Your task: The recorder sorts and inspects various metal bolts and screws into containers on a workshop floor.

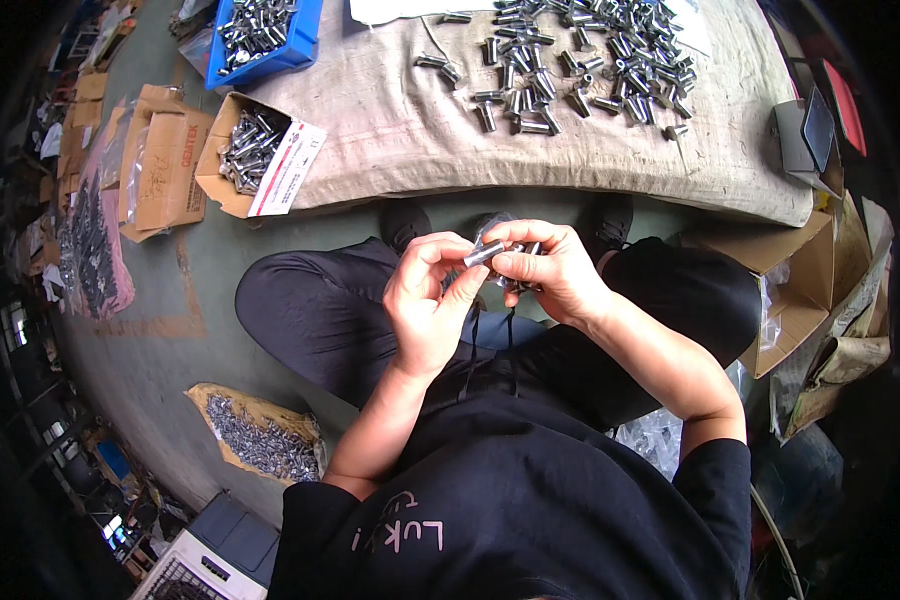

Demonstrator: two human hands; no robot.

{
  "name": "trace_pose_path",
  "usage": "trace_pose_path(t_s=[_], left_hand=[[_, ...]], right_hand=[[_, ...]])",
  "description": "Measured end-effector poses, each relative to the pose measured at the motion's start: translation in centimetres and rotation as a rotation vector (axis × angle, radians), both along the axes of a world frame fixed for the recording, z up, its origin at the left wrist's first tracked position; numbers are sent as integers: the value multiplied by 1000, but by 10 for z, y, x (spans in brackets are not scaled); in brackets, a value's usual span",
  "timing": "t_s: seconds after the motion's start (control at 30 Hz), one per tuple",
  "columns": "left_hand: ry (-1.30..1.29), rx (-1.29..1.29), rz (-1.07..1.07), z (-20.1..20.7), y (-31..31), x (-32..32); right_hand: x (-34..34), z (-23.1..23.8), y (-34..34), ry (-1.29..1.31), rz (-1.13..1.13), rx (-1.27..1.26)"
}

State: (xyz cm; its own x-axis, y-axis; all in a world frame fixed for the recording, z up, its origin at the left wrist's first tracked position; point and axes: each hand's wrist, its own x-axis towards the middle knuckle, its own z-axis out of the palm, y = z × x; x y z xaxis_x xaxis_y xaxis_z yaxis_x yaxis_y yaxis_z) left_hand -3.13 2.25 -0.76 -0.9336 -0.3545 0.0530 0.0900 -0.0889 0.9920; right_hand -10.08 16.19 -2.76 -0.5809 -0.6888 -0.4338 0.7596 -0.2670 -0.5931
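Observation:
Above my lap, my left hand [426, 300] pinches one end of a shiny metal sleeve [484, 253] between thumb and fingers. The thumb and forefinger of my right hand [555, 275] meet its other end. Several more metal pieces [530, 256] are gathered in the right hand's curled fingers, partly hidden. Beyond my hands, a cloth-covered table [390, 140] carries a loose spread of similar flanged metal sleeves [625, 70], some lying flat and some upright.
At the table's left stand a blue bin [305, 45] and a cardboard box [210, 178], both filled with metal parts. Small parts lie on a yellowish sheet [300, 420] on the floor. An open carton [815, 270] is at my right, and an air cooler [210, 560] behind left.

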Motion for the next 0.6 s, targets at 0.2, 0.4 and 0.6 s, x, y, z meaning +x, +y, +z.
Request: trace_pose_path(t_s=[0.2, 0.4, 0.6], left_hand=[[42, -321, -45, -7, -3, 0], [-42, -201, -128, -32, -4, -11], [-779, -698, -92, -164, -25, 11]], right_hand=[[-3, -3, 3, -94, 12, -26], [-15, -27, 19, -164, -34, 70], [-21, -82, 17, -96, 139, 626]])
